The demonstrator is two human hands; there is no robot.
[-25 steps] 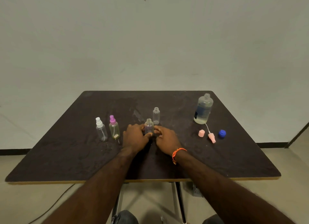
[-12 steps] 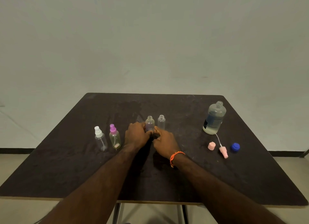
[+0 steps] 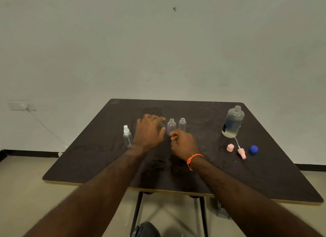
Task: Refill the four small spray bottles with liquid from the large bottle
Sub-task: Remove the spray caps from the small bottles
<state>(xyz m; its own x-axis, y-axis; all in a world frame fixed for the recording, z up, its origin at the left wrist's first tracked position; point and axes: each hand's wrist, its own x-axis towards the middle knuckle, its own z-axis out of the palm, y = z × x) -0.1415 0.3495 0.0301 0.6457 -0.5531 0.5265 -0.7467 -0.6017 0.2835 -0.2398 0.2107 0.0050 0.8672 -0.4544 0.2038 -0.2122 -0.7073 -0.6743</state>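
Note:
Two small uncapped spray bottles stand side by side mid-table: one [image 3: 171,127] with a purplish tint, and a clear one [image 3: 182,124] to its right. My right hand [image 3: 183,142] lies just in front of the tinted bottle with its fingers curled at the base; no grip on it shows. My left hand [image 3: 150,130] hovers left of that bottle, fingers loosely spread, and hides the purple-capped bottle. A white-capped bottle [image 3: 127,136] stands further left. The large uncapped bottle [image 3: 233,122], partly full of clear liquid, stands at the right.
A pink cap [image 3: 230,147], a pink sprayer head with its tube [image 3: 241,152] and a blue cap [image 3: 253,149] lie in front of the large bottle. The dark table [image 3: 264,180] stands against a pale wall. A cable runs from a wall socket [image 3: 23,106] at the left.
My left hand has let go of the tinted bottle and moved left, over the purple-capped one. My right hand's fingers have curled in. The camera has tilted.

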